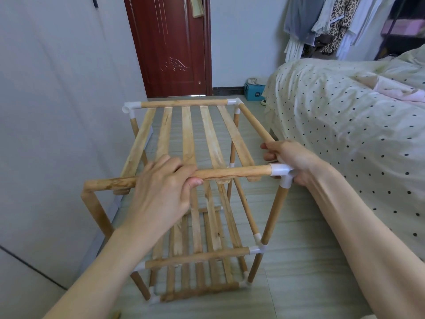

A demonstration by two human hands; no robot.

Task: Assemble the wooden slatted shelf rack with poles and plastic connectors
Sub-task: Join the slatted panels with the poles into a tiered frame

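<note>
Rack: your slatted rack [190,180] stands upright on the pale floor [299,261], between the grey wall [57,100] and the bed [345,123].
Top shelf: five flat, rough-grained slats [187,132] run away from you, their ends tucked under round poles.
Near pole: a smooth round wooden pole [232,172] lies across the front of the top tier, with darker grain streaks toward its left end.
Left hand: your left hand [161,194] wraps the near pole, fingers curled over the top and thumb pressed beneath.
Right hand: your right hand [292,162] clasps the white plastic connector [281,174] at the near right corner; the fingers curl round the side pole [255,125] just behind it.
Near left corner: the pole's left end meets its leg [96,210] in bare wood, with no white plastic showing there.
Far corners: glossy white connectors [131,108] cap both far corners.
Lower tiers: two more slatted shelves [202,256] sit below, joined by white connectors; the lowest edge is blurred.
Surroundings: a dark red panelled door [170,47] stands beyond the rack, the bed has a dotted cover, and clothes [333,26] hang past it.
</note>
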